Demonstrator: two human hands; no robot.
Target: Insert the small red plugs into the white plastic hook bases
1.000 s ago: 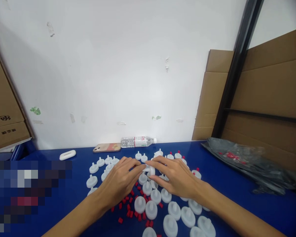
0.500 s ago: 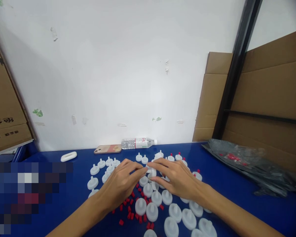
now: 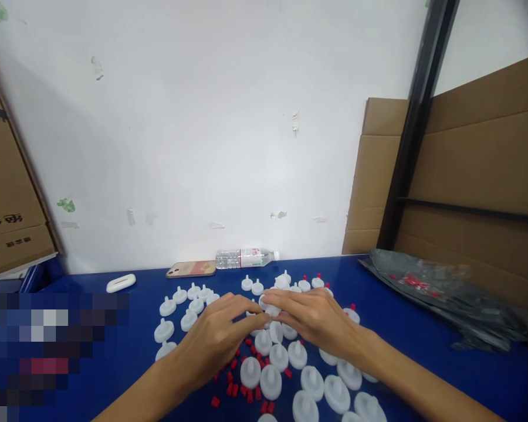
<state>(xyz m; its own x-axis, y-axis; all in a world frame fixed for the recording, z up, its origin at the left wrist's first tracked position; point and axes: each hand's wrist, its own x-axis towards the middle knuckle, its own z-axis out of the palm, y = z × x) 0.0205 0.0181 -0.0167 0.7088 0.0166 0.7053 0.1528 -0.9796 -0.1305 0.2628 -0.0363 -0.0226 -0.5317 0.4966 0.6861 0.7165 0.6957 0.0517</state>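
Both hands slid slightly lower in view since a second ago, nothing dramatic. Left hand (image 3: pixel 220 337) and right hand (image 3: pixel 319 319) were together, fingertips pinching what looked like a small white round plastic stemmed disc (image 3: pixel 270 309) between them, mostly hidden. More white discs (image 3: pixel 270 381) and tiny red plastic caps (image 3: pixel 214 402) lay just below on the blue table (image 3: pixel 422 363).

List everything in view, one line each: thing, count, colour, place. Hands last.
stemmed discs: many, white, spread over table centre
red-tipped discs: a few, white, far right
small plugs: many, red, loose among near discs
water bottle: one, clear, lying by wall
phone: one, pinkish, left of bottle
earbud case: one, white, far left
plastic bag: one, black, table's right
cardboard boxes: several, brown, both sides
table: one, blue, underneath
held disc: one, white, between both hands' fingertips
left hand: pinching held disc
right hand: same
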